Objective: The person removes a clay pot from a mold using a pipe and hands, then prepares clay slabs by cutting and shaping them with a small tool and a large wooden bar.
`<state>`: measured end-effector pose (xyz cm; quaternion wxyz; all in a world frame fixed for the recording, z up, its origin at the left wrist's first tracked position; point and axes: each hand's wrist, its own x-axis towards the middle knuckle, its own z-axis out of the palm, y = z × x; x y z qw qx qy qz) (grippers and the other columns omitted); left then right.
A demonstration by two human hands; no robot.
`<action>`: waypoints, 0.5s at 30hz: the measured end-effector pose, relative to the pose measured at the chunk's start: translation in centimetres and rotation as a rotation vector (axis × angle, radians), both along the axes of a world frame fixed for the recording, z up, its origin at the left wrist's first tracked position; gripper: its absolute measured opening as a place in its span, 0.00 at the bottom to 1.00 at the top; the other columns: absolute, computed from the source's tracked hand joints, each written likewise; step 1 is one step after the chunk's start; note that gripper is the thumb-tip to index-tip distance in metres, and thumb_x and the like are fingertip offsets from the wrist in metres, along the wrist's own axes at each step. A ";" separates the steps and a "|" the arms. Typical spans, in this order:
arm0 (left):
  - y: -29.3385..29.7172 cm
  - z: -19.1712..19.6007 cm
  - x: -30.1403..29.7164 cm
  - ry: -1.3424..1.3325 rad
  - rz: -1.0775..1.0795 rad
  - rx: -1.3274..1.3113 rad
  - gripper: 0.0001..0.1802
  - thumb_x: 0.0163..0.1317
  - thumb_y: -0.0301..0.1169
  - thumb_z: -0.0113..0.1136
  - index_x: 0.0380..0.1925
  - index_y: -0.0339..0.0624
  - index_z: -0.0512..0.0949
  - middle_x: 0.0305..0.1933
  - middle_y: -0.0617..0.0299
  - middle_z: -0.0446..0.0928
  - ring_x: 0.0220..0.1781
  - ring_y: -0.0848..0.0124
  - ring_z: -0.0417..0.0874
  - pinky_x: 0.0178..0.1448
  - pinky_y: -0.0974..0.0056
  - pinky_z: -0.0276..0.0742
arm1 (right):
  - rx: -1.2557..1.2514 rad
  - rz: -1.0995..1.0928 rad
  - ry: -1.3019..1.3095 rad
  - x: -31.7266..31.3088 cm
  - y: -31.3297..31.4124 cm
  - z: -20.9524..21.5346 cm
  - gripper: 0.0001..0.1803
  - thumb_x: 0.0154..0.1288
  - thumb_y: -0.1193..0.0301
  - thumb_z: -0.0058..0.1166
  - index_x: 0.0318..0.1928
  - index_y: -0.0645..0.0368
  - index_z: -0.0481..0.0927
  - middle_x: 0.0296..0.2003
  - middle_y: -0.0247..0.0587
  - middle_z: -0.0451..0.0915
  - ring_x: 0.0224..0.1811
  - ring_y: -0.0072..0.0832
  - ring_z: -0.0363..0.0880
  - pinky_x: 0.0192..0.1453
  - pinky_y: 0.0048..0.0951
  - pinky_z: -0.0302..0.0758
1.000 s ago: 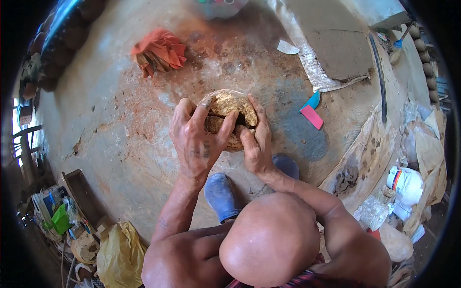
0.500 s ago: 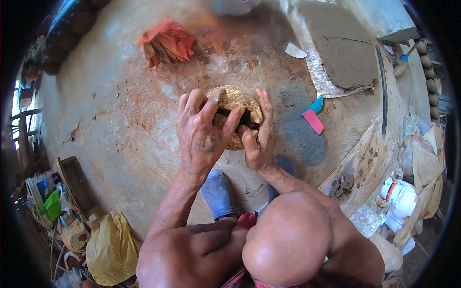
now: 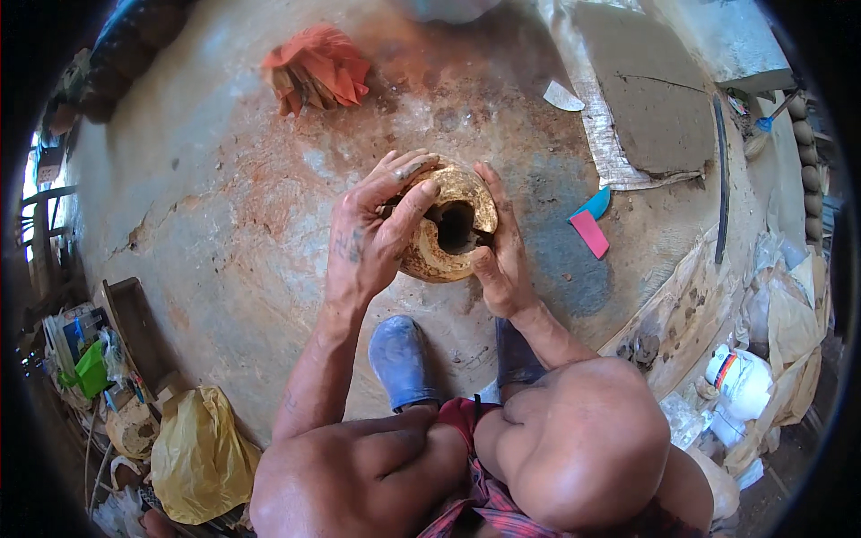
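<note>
Between my two hands is a round, yellowish-brown, clay-stained two-part mould (image 3: 468, 190), with a dark round hole at its middle. A jagged seam runs from the hole to both sides, so the two parts sit nearly together. My left hand (image 3: 363, 235) grips the left side, its thumb lying over the top face near the seam. On the right side my right hand (image 3: 508, 260) is wrapped round the rim, fingers along the far edge and thumb by the near part. The mould's underside is hidden.
Ahead on the stained floor lies a crumpled orange-red bag (image 3: 318, 70). Pink (image 3: 589, 235) and teal (image 3: 592, 204) flat pieces lie to the right, below a grey slab (image 3: 650, 99) on a white sheet. A yellow plastic bag (image 3: 202, 457) stands near left; a white container (image 3: 743, 378) lies right.
The wide dark gap between the mould's parts has narrowed, and the round hole now shows. My left thumb and fingers have shifted on the top. My right knee has moved right.
</note>
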<state>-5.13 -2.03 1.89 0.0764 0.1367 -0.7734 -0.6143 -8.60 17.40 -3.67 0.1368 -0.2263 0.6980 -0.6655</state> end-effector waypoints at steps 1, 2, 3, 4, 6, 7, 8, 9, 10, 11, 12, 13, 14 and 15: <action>0.0 0.1 -0.1 -0.001 -0.009 -0.020 0.20 0.74 0.37 0.66 0.59 0.36 0.86 0.64 0.47 0.85 0.76 0.54 0.78 0.83 0.52 0.65 | 0.009 -0.009 0.024 0.0 0.0 -0.1 0.64 0.71 0.27 0.49 0.82 0.73 0.51 0.78 0.65 0.59 0.82 0.52 0.59 0.85 0.48 0.53; 0.0 0.2 -0.2 -0.001 -0.018 -0.041 0.21 0.74 0.38 0.66 0.59 0.36 0.86 0.65 0.47 0.85 0.78 0.54 0.76 0.83 0.51 0.64 | 0.011 -0.008 0.024 0.0 0.1 -0.1 0.64 0.71 0.27 0.49 0.82 0.73 0.51 0.78 0.65 0.59 0.82 0.52 0.59 0.85 0.48 0.53; 0.0 0.1 -0.2 0.000 -0.016 -0.040 0.21 0.74 0.38 0.66 0.59 0.36 0.86 0.65 0.47 0.85 0.78 0.54 0.76 0.83 0.51 0.64 | 0.041 0.001 0.046 -0.1 0.1 -0.1 0.63 0.72 0.27 0.48 0.82 0.72 0.51 0.79 0.64 0.58 0.82 0.51 0.59 0.85 0.48 0.53; -0.1 0.0 -0.2 -0.005 -0.015 -0.026 0.21 0.74 0.39 0.66 0.60 0.36 0.86 0.66 0.47 0.84 0.78 0.53 0.75 0.83 0.52 0.65 | 0.071 0.010 0.068 -0.1 0.2 -0.2 0.63 0.72 0.27 0.47 0.82 0.72 0.51 0.79 0.64 0.58 0.82 0.50 0.59 0.85 0.47 0.53; -0.4 -0.4 -0.2 -0.007 -0.013 -0.014 0.22 0.74 0.39 0.66 0.60 0.36 0.85 0.67 0.47 0.84 0.78 0.53 0.75 0.82 0.52 0.65 | 0.018 0.022 0.045 -0.4 0.5 -0.5 0.61 0.73 0.27 0.45 0.82 0.72 0.52 0.80 0.62 0.59 0.83 0.49 0.59 0.86 0.46 0.53; -0.5 -0.7 -0.1 -0.022 -0.027 0.002 0.23 0.75 0.40 0.65 0.62 0.36 0.84 0.67 0.47 0.84 0.78 0.53 0.76 0.82 0.53 0.64 | -0.036 0.032 0.020 -0.6 0.7 -0.8 0.60 0.75 0.28 0.43 0.82 0.71 0.53 0.80 0.61 0.59 0.83 0.48 0.59 0.86 0.46 0.53; -0.7 -1.1 -0.1 -0.038 -0.041 0.017 0.24 0.76 0.42 0.63 0.64 0.37 0.84 0.68 0.48 0.83 0.77 0.52 0.76 0.82 0.54 0.64 | -0.038 0.033 0.022 -1.0 1.3 -1.5 0.60 0.75 0.28 0.43 0.82 0.71 0.53 0.80 0.61 0.59 0.83 0.48 0.59 0.86 0.46 0.53; -1.2 -1.4 0.0 -0.041 -0.042 0.015 0.24 0.76 0.42 0.63 0.64 0.37 0.84 0.68 0.48 0.83 0.77 0.52 0.76 0.82 0.54 0.64 | -0.005 0.028 -0.008 -1.5 2.2 -2.5 0.58 0.76 0.29 0.42 0.82 0.71 0.55 0.80 0.60 0.60 0.83 0.48 0.58 0.86 0.45 0.53; -2.0 -1.8 0.1 -0.065 -0.095 0.158 0.26 0.78 0.44 0.61 0.66 0.37 0.82 0.69 0.48 0.82 0.77 0.53 0.76 0.82 0.55 0.64 | 0.034 0.021 -0.035 -2.0 2.8 -3.1 0.56 0.77 0.30 0.41 0.82 0.70 0.56 0.80 0.60 0.60 0.84 0.47 0.58 0.86 0.44 0.52; -2.8 -2.3 0.2 -0.089 -0.148 0.300 0.27 0.80 0.46 0.58 0.68 0.38 0.81 0.70 0.48 0.81 0.76 0.54 0.76 0.82 0.56 0.63 | 0.038 0.017 -0.035 -2.3 3.4 -3.7 0.56 0.77 0.30 0.41 0.82 0.70 0.56 0.80 0.60 0.60 0.84 0.47 0.58 0.86 0.44 0.52; -3.7 -3.0 0.6 -0.062 -0.184 0.265 0.37 0.77 0.58 0.55 0.70 0.38 0.79 0.74 0.47 0.77 0.78 0.53 0.74 0.83 0.53 0.62 | 0.076 0.113 -0.098 -2.4 3.4 -4.1 0.56 0.79 0.32 0.41 0.83 0.71 0.52 0.81 0.58 0.59 0.84 0.44 0.57 0.87 0.43 0.52; -3.5 -3.8 0.9 -0.063 -0.185 0.269 0.37 0.77 0.58 0.55 0.70 0.38 0.79 0.74 0.47 0.77 0.78 0.53 0.74 0.83 0.53 0.62 | 0.119 0.208 -0.160 -2.6 3.6 -4.4 0.56 0.80 0.34 0.41 0.84 0.71 0.48 0.82 0.57 0.58 0.85 0.42 0.56 0.87 0.42 0.52; -3.2 -4.6 1.4 0.054 -0.196 0.169 0.41 0.74 0.63 0.55 0.70 0.38 0.78 0.75 0.47 0.75 0.79 0.52 0.72 0.83 0.51 0.61 | 0.142 0.182 -0.096 -2.3 3.6 -4.8 0.57 0.79 0.34 0.44 0.84 0.71 0.48 0.81 0.56 0.61 0.83 0.40 0.60 0.87 0.40 0.52; -2.9 -4.8 1.7 0.170 -0.209 0.067 0.46 0.72 0.67 0.55 0.71 0.38 0.78 0.77 0.46 0.73 0.80 0.52 0.70 0.83 0.49 0.61 | 0.143 0.178 -0.098 -2.4 3.9 -5.4 0.57 0.79 0.34 0.44 0.84 0.71 0.48 0.81 0.56 0.61 0.83 0.40 0.60 0.87 0.40 0.52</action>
